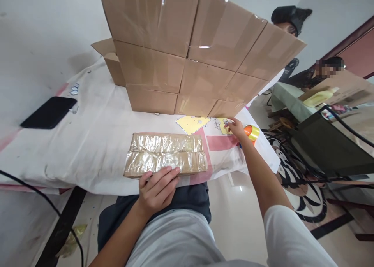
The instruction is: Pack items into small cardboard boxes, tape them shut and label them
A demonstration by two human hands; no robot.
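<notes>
A flat cardboard box (166,154) wrapped in clear tape lies near the table's front edge. My left hand (156,189) rests against its near side, fingers curled on the top edge. My right hand (237,129) reaches out to the right, fingers closed around an orange tape dispenser (251,132) lying on the white cloth (96,142). The fingertips are partly hidden behind the hand.
A stack of taped cardboard boxes (189,57) rises at the back of the table. A black phone (49,112) lies far left. An open box (112,62) stands behind the stack. Another person sits far right beyond a dark bag (327,142). Cables trail on the right floor.
</notes>
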